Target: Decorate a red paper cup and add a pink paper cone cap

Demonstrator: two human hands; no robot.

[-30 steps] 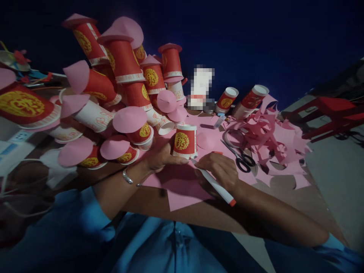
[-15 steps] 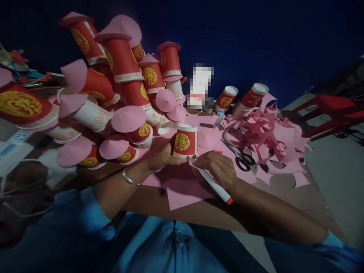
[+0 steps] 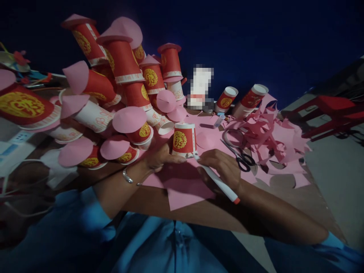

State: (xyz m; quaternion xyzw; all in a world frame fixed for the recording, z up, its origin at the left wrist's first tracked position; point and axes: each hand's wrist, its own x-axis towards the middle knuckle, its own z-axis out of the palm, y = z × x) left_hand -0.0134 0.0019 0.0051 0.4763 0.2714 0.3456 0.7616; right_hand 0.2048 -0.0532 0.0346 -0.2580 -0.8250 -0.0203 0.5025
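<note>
A red and white paper cup (image 3: 184, 139) with a yellow emblem is gripped low on its left side by my left hand (image 3: 162, 156). My right hand (image 3: 223, 168) is closed around a white marker (image 3: 220, 184) with an orange-red end. The marker's tip meets the cup's lower white rim. Beneath both hands lies a pink paper sheet (image 3: 187, 189). Just right of the cup rests a pink paper cone (image 3: 206, 139).
Stacked cups with pink cone tops (image 3: 118, 60) crowd the left side. Black-handled scissors (image 3: 245, 162) and pink paper scraps (image 3: 264, 132) lie to the right. Two red cup stacks stand behind; a red stool (image 3: 332, 110) is beyond the table.
The marker and my right hand have shifted slightly right. The cup has turned a little, its emblem now further left and its printed side strip more visible.
</note>
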